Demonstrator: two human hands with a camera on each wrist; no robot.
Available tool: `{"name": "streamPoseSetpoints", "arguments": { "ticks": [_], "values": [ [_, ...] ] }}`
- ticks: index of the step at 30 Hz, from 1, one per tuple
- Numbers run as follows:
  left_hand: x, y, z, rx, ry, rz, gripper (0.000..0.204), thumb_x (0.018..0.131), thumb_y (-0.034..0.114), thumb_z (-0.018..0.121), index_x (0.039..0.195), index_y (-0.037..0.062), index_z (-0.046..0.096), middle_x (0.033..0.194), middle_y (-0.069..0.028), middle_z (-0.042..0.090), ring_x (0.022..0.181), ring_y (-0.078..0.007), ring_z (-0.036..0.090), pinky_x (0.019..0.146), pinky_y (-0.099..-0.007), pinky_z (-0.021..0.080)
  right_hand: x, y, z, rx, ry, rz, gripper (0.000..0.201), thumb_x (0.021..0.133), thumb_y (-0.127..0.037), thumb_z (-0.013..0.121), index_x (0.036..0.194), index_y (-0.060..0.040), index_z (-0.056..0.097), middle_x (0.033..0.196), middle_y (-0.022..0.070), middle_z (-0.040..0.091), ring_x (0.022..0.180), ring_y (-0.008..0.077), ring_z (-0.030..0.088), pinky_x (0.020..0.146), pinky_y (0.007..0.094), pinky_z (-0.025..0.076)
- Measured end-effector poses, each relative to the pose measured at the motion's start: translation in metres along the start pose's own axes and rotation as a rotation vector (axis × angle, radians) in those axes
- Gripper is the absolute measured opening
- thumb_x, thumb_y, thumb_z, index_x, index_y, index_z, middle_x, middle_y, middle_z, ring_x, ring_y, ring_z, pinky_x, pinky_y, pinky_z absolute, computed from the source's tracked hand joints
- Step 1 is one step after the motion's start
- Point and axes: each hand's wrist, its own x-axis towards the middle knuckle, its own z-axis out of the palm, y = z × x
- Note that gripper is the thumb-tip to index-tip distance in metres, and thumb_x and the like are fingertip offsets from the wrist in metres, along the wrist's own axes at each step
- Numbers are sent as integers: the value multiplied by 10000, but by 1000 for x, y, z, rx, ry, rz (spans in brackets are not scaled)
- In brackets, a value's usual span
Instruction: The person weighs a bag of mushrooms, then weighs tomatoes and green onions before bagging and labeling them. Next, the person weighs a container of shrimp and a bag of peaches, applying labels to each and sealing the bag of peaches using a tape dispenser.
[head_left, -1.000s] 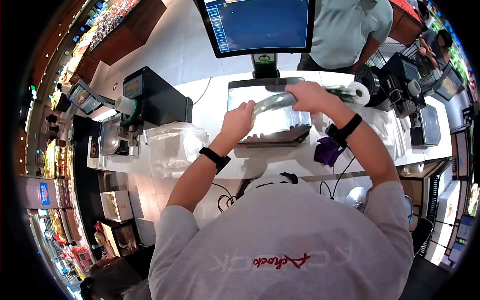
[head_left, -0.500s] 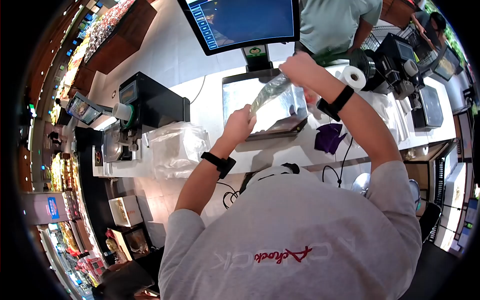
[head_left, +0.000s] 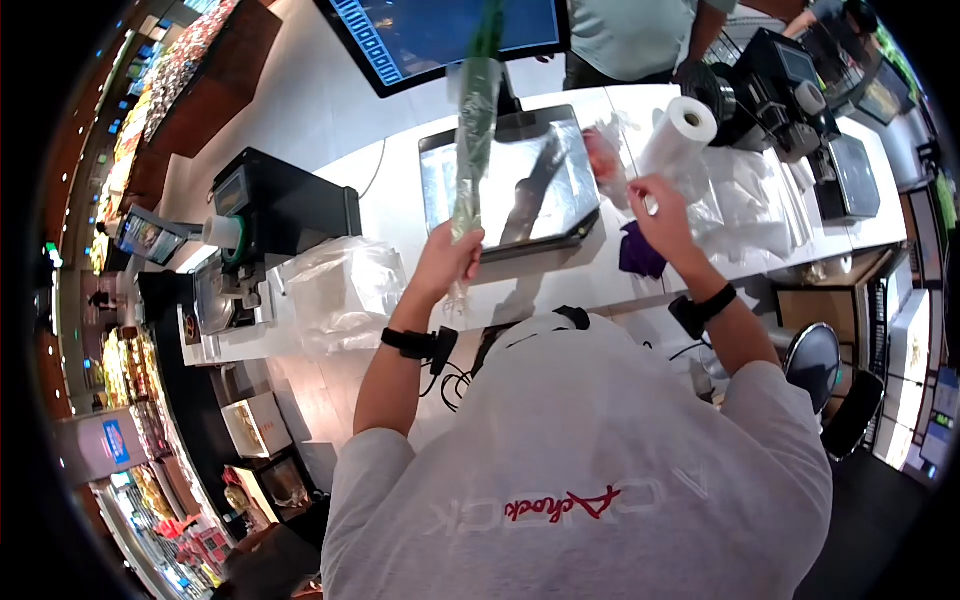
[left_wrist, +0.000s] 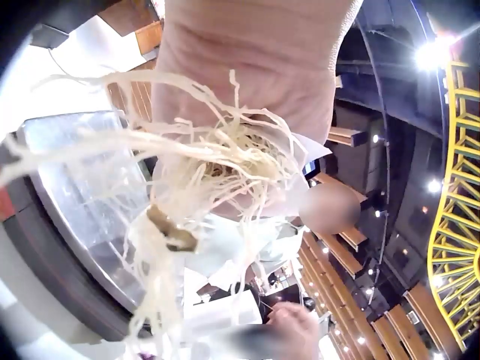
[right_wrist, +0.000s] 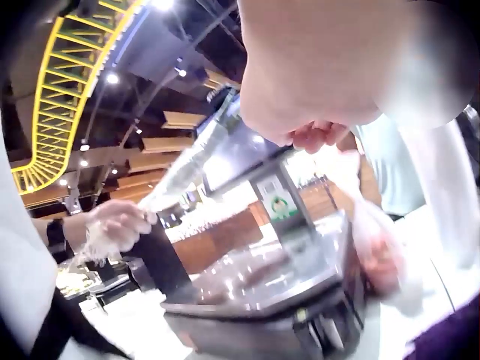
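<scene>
My left hand (head_left: 447, 258) grips the root end of a bunch of green onions (head_left: 478, 130) in a clear plastic sleeve. The bunch stands up steeply, its green tops overlapping the screen in the head view. Pale stringy roots (left_wrist: 240, 154) hang out below that hand in the left wrist view. The metal-topped scale (head_left: 540, 180) is just to the right of the bunch. My right hand (head_left: 662, 215) hovers over the counter with curled fingers, close to a clear bag of red produce (head_left: 602, 158); I cannot tell whether it pinches something.
A screen (head_left: 420, 40) rises behind the scale. Right of it are a roll of plastic bags (head_left: 690, 120), loose clear bags (head_left: 750, 200) and a purple cloth-like item (head_left: 640, 252). More clear bags (head_left: 345, 285) lie on the left, beside a black machine (head_left: 285, 205). A person (head_left: 635, 40) stands across the counter.
My right hand has let go of the green onions and come down to the right. My left hand has swung the bunch from slanting across the scale to nearly upright. The head view has shifted.
</scene>
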Motion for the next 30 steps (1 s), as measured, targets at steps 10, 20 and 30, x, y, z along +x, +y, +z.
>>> {"name": "streamPoseSetpoints", "arguments": {
  "ticks": [10, 20, 30],
  "values": [
    [-16, -7, 0, 116, 38, -66, 126, 962, 142, 568, 904, 46, 509, 636, -14, 516, 463, -109, 509, 395, -252, 367, -90, 84, 99, -128, -298, 480, 239, 816, -224, 677, 994, -66, 685, 906, 152, 676, 850, 334, 658, 735, 427, 526],
    [-25, -6, 11, 324, 147, -5, 143, 949, 140, 581, 939, 4, 537, 619, -30, 527, 467, -113, 518, 436, -274, 419, -99, 82, 98, -250, -359, 190, 150, 863, -205, 603, 854, -60, 639, 851, 149, 641, 807, 368, 635, 686, 460, 502],
    [-1, -24, 21, 790, 236, 286, 212, 921, 146, 601, 996, -49, 566, 658, -132, 643, 498, -185, 613, 488, -327, 483, 0, -59, 33, 720, -270, 463, 174, 898, -157, 698, 900, 7, 644, 659, -28, 547, 607, 32, 476, 543, 216, 376]
  ]
}}
